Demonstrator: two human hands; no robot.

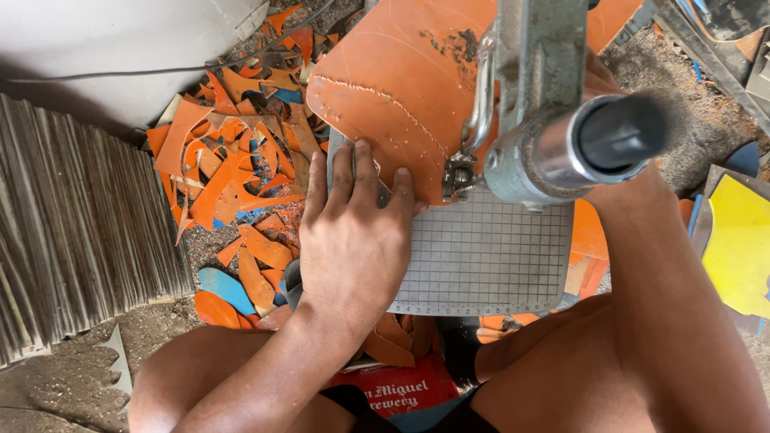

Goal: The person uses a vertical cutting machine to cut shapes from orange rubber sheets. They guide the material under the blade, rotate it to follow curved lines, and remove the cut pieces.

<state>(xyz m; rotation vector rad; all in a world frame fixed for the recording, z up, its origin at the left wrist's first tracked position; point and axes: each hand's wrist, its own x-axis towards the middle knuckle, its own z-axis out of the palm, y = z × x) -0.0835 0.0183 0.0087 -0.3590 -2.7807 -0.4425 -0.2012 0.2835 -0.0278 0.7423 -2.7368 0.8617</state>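
**A:** Where was the orange sheet (401,88) when you looked?

**B:** It lay flat on the gridded saw table (489,256), with its near edge right at the blade guide (459,178). Most of the sheet reached away from the person, past the far edge of the table and over the heap of orange offcuts (241,176).

**A:** And the left hand (353,232)?

**B:** It was spread open, palm down, not clenched around anything. The fingertips (362,152) pressed on the sheet's near left edge, just left of the blade guide, while the heel of the hand sat over the table's left border. So the sheet lay ahead of and under the fingers, not enclosed by them.

**A:** The right hand?

**B:** I could only see the forearm (666,281) running up from the lower right. The hand itself was behind the saw's metal arm (553,112) and its round dark-ended barrel, so I could not tell whether it was open or closed. It seemed to rest on the sheet's right side, though that part was hidden.

**A:** What else was around?

**B:** Scraps in orange, with a few blue ones, covered the gritty ground to the left of the table. A stack of grey ribbed sheets (80,232) stood further left, and a yellow piece (742,248) lay at the right edge. The person's bare knees framed the bottom of the view.
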